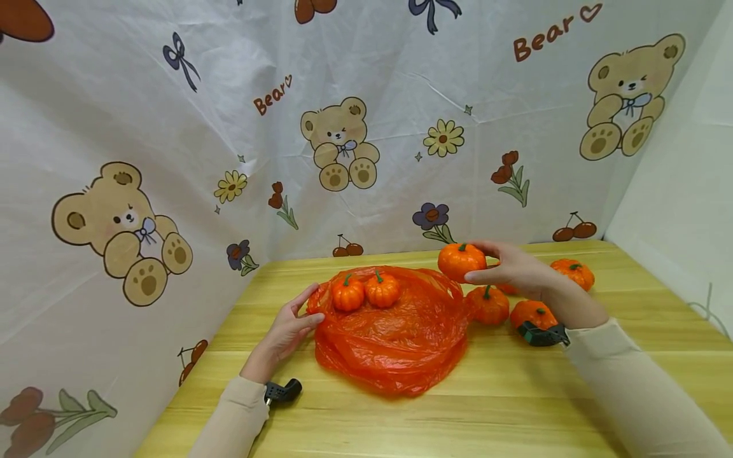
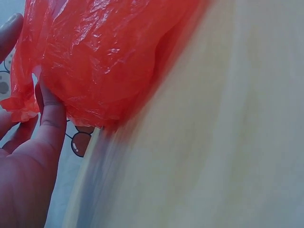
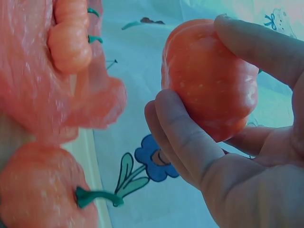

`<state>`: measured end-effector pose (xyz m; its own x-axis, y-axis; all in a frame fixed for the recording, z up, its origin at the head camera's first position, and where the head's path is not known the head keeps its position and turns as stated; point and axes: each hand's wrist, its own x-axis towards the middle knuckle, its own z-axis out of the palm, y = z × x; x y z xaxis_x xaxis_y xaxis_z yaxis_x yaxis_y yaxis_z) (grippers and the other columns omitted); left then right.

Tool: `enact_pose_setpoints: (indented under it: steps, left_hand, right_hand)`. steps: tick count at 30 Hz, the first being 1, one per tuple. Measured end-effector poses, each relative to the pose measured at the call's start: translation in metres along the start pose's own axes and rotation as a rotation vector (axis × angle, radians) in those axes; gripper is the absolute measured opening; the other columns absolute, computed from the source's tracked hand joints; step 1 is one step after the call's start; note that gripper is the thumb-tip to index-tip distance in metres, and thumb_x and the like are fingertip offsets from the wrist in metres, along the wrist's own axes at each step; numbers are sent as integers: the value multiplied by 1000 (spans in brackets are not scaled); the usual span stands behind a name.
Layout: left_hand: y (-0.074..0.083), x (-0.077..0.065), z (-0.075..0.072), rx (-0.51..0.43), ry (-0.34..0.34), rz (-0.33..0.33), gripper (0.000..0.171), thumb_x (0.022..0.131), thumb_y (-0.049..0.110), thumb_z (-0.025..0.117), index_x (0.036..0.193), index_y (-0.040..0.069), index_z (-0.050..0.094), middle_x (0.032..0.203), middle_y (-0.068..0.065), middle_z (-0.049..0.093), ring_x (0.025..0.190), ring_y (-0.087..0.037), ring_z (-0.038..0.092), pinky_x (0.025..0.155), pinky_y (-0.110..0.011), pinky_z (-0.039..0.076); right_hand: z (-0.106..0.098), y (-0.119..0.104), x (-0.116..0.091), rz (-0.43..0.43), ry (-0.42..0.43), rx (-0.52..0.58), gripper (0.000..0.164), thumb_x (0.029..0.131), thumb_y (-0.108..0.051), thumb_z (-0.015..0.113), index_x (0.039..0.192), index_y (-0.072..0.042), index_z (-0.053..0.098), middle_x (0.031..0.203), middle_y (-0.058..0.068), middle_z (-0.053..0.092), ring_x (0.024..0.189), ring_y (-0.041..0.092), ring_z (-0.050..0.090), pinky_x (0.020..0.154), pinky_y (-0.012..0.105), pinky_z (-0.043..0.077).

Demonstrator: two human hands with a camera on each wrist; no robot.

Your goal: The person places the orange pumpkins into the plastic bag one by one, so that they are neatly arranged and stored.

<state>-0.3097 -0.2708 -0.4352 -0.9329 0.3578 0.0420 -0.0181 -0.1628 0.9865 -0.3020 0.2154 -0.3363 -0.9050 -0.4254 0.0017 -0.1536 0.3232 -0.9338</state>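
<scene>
My right hand point(image 1: 518, 273) grips a small orange pumpkin point(image 1: 458, 262) with a green stem, raised above the table right of the bag. Thumb and fingers wrap its sides in the right wrist view. An orange-red plastic bag point(image 1: 395, 356) lies spread on the table, its mouth facing up. Two pumpkins sit side by side at its back left, one pumpkin point(image 1: 348, 294) beside another pumpkin point(image 1: 382, 290). At the bag's left edge my left hand point(image 1: 286, 331) holds the thin plastic between thumb and fingers. The left wrist view shows crumpled bag film point(image 2: 109, 57) over those fingers.
Right of the bag stand more pumpkins: one pumpkin point(image 1: 489, 306) close against its edge, another pumpkin point(image 1: 532, 313) by the right wrist, and a farther pumpkin point(image 1: 574, 273). One more is partly hidden behind the right hand. A bear-printed cloth point(image 1: 389, 210) hangs behind the wooden table point(image 1: 343, 420).
</scene>
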Motion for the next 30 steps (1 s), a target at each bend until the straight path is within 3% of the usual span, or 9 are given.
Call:
enact_pose_setpoints:
  steps: [5, 9, 16, 23, 30]
  left_hand:
    - [-1, 0, 0, -1, -3, 4, 87, 95, -6, 67, 166, 14, 21, 174, -5, 14, 154, -35, 29, 101, -26, 56]
    - [-2, 1, -1, -3, -12, 7, 89, 95, -5, 67, 166, 13, 18, 174, -6, 12, 156, -37, 24, 102, -26, 55]
    - [0, -1, 0, -21, -21, 9, 89, 95, -4, 68, 166, 14, 19, 174, -7, 12, 157, -39, 21, 103, -27, 54]
    - [1, -2, 1, -21, -18, 9, 89, 94, -3, 69, 166, 14, 19, 174, -7, 12, 157, -39, 22, 102, -26, 55]
    - [0, 0, 0, -23, -20, 10, 89, 95, -3, 68, 166, 14, 19, 174, -7, 12, 157, -39, 21, 103, -27, 54]
  right_hand:
    - [9, -3, 6, -8, -27, 32, 85, 92, -20, 78, 160, -8, 28, 160, 21, 30, 125, 33, 58, 104, 47, 55]
    - [16, -5, 10, -28, -12, -20, 83, 91, -24, 79, 158, -8, 32, 160, 20, 33, 125, 34, 57, 102, 45, 56]
    - [29, -9, 19, -13, 5, -66, 84, 91, -30, 79, 158, -9, 33, 160, 20, 34, 126, 36, 57, 106, 51, 54]
    - [46, -13, 30, -1, -16, -38, 85, 90, -31, 81, 158, -8, 34, 159, 22, 35, 114, 40, 66, 101, 53, 57]
    - [62, -12, 42, -2, -26, -45, 86, 88, -31, 82, 158, -8, 36, 159, 18, 38, 128, 35, 58, 105, 46, 56]
